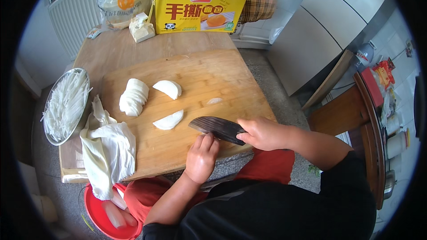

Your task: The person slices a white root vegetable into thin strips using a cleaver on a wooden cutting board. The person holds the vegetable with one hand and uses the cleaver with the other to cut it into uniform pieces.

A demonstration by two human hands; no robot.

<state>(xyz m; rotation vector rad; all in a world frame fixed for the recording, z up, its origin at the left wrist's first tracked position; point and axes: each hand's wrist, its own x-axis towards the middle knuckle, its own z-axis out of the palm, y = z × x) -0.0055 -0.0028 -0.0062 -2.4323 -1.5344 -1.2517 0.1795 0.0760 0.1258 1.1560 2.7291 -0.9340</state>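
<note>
My right hand (262, 134) grips the handle end of a dark-bladed kitchen knife (217, 127), low over the near edge of a wooden cutting board (200, 73). My left hand (202, 155) has its fingertips bent down at the blade's near side; a small pale piece shows there, mostly hidden by fingers and knife. Two thick white radish-like pieces, one upper (168, 89) and one lower (168, 120), lie left of the knife. Farther left is a stack of overlapping white slices (134, 97). A thin translucent slice (214, 100) lies beyond the blade.
A metal bowl of white shreds (66, 106) stands at the table's left edge, beside a crumpled white cloth (110, 150) hanging over the near edge. Below is a red basin (96, 213) with pale radishes. A yellow carton (196, 10) and plastic bag (121, 3) stand at the back.
</note>
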